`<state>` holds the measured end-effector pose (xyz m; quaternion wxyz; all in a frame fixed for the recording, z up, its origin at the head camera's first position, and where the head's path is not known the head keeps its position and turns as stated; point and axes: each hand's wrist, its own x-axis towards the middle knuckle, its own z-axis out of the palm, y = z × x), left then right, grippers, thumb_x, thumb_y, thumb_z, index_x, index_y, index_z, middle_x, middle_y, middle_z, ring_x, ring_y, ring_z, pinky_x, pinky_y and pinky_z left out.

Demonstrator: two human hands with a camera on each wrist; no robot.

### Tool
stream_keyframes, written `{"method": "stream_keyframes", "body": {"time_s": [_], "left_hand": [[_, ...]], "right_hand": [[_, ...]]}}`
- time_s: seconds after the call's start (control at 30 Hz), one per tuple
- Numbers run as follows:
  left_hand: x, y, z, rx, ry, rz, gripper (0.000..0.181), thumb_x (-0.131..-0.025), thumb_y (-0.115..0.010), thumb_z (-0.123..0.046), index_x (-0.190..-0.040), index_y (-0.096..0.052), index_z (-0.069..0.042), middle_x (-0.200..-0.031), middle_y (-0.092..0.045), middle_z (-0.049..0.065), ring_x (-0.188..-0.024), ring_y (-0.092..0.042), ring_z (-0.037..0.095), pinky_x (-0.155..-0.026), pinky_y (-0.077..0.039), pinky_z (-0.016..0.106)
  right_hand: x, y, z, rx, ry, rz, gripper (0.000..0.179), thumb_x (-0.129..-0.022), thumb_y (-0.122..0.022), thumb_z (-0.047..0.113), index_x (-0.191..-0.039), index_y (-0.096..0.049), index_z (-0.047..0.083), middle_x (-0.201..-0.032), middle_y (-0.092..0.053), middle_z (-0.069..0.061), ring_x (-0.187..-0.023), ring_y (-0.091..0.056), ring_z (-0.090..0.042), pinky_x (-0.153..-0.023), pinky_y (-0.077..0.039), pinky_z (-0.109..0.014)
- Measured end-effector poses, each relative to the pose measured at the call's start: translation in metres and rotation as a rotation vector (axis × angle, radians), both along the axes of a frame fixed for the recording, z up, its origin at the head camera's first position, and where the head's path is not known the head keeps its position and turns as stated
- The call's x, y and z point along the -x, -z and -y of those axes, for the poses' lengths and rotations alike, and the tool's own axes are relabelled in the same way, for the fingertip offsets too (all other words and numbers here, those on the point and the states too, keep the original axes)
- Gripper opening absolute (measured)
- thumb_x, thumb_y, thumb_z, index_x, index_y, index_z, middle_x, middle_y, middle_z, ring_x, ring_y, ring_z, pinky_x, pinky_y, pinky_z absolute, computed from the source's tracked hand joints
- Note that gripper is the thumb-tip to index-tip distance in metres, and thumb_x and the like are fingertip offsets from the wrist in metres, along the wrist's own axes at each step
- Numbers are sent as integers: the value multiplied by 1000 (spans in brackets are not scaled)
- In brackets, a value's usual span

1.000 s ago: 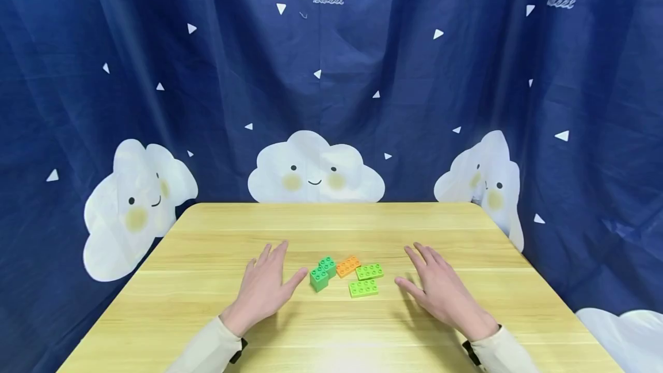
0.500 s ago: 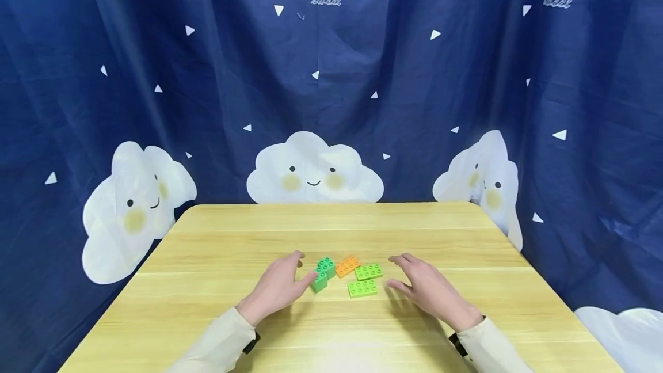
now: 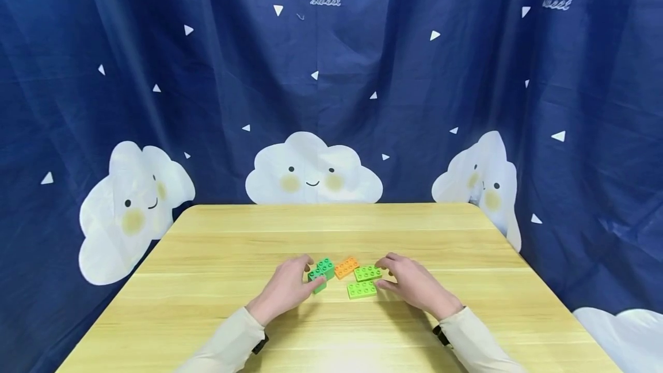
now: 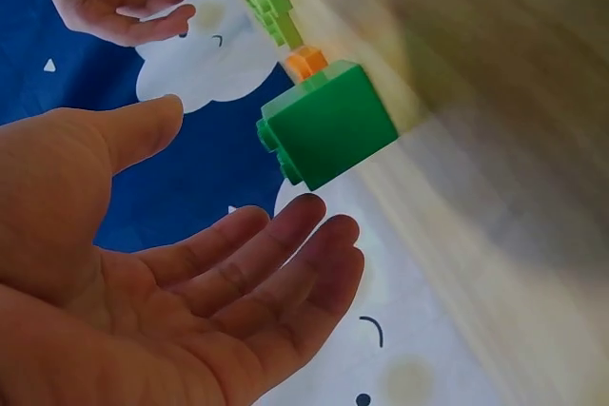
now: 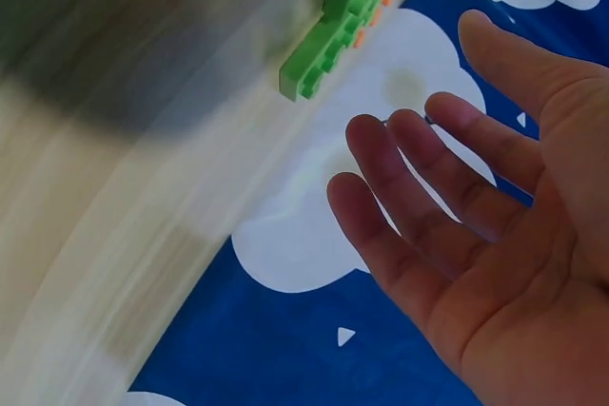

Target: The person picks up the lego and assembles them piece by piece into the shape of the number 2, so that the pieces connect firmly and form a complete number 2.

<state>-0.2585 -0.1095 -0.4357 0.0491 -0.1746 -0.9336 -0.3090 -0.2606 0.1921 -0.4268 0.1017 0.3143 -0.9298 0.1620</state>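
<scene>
Two dark green toy building bricks stand side by side on the table, one in front [image 3: 313,275] and one just behind [image 3: 326,266]. My left hand [image 3: 284,289] is beside them, its thumb overlapping the front brick in the head view; in the left wrist view the fingers are spread, with a gap before the green brick [image 4: 328,130]. Two flat lime green bricks lie to the right, a rear one [image 3: 368,273] and a nearer one [image 3: 361,289]. Close to their right ends is my right hand [image 3: 415,288], fingers loosely bent, palm bare in the right wrist view.
A flat orange brick [image 3: 346,267] lies between the green and lime bricks. All sit mid-table on a light wooden top [image 3: 223,240]. Behind the table's far edge hangs a dark blue curtain [image 3: 223,73] printed with white clouds.
Both hands have moved inward from the sides, lowering toward the bricks, left to the dark green pair and right to the lime ones. Their fingers have bent more. The bricks stayed in place.
</scene>
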Motion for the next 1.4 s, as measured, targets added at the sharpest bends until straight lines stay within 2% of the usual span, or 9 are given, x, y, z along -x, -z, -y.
{"method": "stream_keyframes", "body": {"time_s": [0.13,0.23,0.43,0.63,0.8,1.0,1.17,1.3,1.4], "left_hand": [[0,2,-1,0,14,19,52,-92,-77,-34,-124,-64,4,-107,-71,14,-86,-63,20,-71,-55,36],[1,4,-1,-14,30,46,52,-92,-77,-33,-125,-62,4,-105,-70,13,-84,-62,18,-67,-53,32],[5,6,1,-60,24,71,48,-91,-79,-27,-122,-60,3,-109,-68,17,-90,-66,24,-74,-57,39],[7,10,1,-42,28,50,37,-90,-79,-19,-116,-63,2,-104,-69,15,-91,-63,24,-76,-56,40],[7,12,1,-47,27,48,34,-91,-77,-17,-115,-64,2,-104,-69,14,-94,-64,27,-78,-56,42],[9,13,2,-67,39,65,29,-92,-76,-15,-113,-66,2,-104,-70,13,-87,-63,18,-70,-54,30],[10,16,4,-73,46,75,29,-92,-75,-13,-114,-66,3,-104,-70,13,-86,-63,16,-70,-54,27],[10,17,5,-77,55,84,29,-92,-75,-12,-115,-66,3,-103,-70,11,-86,-63,15,-71,-55,26],[10,17,6,-85,64,92,28,-92,-75,-11,-115,-66,3,-103,-70,11,-87,-64,15,-71,-56,26]], "right_hand": [[2,3,3,15,-27,36,33,-93,-76,18,-120,-69,1,-115,-69,-12,-92,-71,-27,-77,-59,-35],[4,4,4,53,-55,88,34,-93,-76,16,-121,-68,-1,-116,-69,-13,-92,-70,-28,-79,-59,-35],[12,8,5,135,-82,232,34,-92,-77,14,-121,-68,-3,-116,-69,-15,-89,-71,-22,-78,-59,-31],[20,11,6,193,-43,378,32,-90,-79,13,-117,-70,-1,-115,-69,-14,-86,-69,-18,-74,-57,-26],[22,12,7,185,-24,384,31,-87,-81,10,-115,-72,0,-111,-71,-12,-88,-70,-20,-77,-58,-31],[24,14,12,177,-23,398,31,-87,-81,10,-115,-72,0,-108,-72,-11,-90,-70,-23,-83,-59,-42],[25,16,17,173,-10,412,31,-86,-82,9,-114,-73,0,-111,-73,-12,-95,-70,-26,-87,-58,-48],[26,17,21,169,-27,421,27,-85,-81,6,-111,-74,1,-111,-74,-13,-96,-70,-28,-87,-58,-48],[27,17,24,159,-37,415,26,-84,-81,3,-109,-75,2,-111,-74,-12,-94,-70,-26,-85,-59,-43]]}}
